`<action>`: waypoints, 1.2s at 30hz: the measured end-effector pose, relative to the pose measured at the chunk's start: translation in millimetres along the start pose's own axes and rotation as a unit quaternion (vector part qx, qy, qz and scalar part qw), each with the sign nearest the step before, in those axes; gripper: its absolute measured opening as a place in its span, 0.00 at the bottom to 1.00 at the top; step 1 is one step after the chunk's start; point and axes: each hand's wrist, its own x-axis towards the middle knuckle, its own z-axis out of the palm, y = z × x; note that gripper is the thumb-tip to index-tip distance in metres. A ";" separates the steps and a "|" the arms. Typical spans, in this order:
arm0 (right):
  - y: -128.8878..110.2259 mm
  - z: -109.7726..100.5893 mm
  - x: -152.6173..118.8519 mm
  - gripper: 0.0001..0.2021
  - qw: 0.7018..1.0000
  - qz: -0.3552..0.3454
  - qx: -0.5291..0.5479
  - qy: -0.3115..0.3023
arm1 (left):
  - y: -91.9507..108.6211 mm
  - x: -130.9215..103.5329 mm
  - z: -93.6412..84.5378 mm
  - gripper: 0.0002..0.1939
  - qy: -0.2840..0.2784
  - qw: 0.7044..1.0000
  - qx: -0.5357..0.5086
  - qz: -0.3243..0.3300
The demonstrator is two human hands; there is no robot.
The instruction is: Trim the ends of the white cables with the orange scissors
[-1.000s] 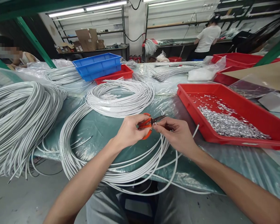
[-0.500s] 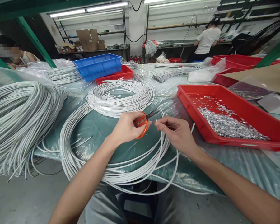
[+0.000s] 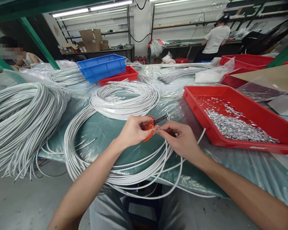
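My left hand (image 3: pixel 133 130) is closed around orange-handled scissors (image 3: pixel 160 119), whose dark blades point right and away from me. Just right of it, my right hand (image 3: pixel 183 139) pinches the end region of a white cable (image 3: pixel 165 153); its very tip is too small to make out. The fingertips of both hands meet or nearly meet. Below them a large loose coil of white cable (image 3: pixel 70 150) spreads over the table's front part. Behind the hands lies a tighter coil of white cable (image 3: pixel 124 108).
To the right stands a red tray (image 3: pixel 194 108) with many small shiny metal pieces (image 3: pixel 232 126). A thick bundle of grey-white cables (image 3: pixel 21 127) hangs over the left edge. Stacked blue trays (image 3: pixel 102 67) sit behind on another red tray (image 3: pixel 132 73). Two people are farther back.
The scissors and my left hand have shifted slightly right, bringing the blades closer to my right hand. My right fingertips have drawn in to meet the left ones.
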 end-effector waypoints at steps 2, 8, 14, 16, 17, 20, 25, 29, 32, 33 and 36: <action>0.3 -0.1 0.0 0.09 1.000 0.002 0.009 -0.004 | 0.3 -0.4 -0.3 0.17 0.004 1.000 0.000 0.005; -0.8 0.5 2.1 0.10 0.998 0.023 0.051 -0.008 | 3.3 -0.1 -2.3 0.15 0.005 1.000 -0.009 -0.024; -3.3 -0.5 5.0 0.10 0.998 0.029 0.061 0.009 | 8.6 2.0 -10.0 0.15 -0.036 0.995 -0.004 -0.097; -2.7 -0.9 5.1 0.10 0.998 0.026 0.061 0.010 | 9.4 2.2 -12.3 0.17 -0.064 0.992 0.009 -0.104; -1.9 -1.0 4.9 0.10 0.998 0.027 0.063 0.010 | 9.6 2.2 -13.2 0.19 -0.077 0.992 0.020 -0.103; 2.2 -1.3 4.4 0.12 0.996 0.042 0.079 0.018 | 9.8 1.6 -14.9 0.21 -0.101 0.988 0.056 -0.101; 6.9 -0.8 4.4 0.13 0.992 0.051 0.113 0.031 | 8.9 0.5 -14.9 0.17 -0.133 0.983 0.066 -0.106; 4.4 -0.8 4.7 0.13 0.993 0.047 0.106 0.031 | 8.3 0.1 -15.0 0.17 -0.134 0.983 0.061 -0.106; 3.1 -1.4 4.9 0.14 0.994 0.043 0.097 0.032 | 8.3 -0.2 -15.8 0.18 -0.143 0.983 0.045 -0.107; 3.1 -1.7 4.9 0.14 0.994 0.043 0.095 0.030 | 8.3 -0.3 -16.0 0.19 -0.145 0.983 0.039 -0.107; 3.1 -2.3 4.5 0.14 0.995 0.040 0.091 0.027 | 8.2 -0.4 -16.2 0.21 -0.150 0.982 0.026 -0.110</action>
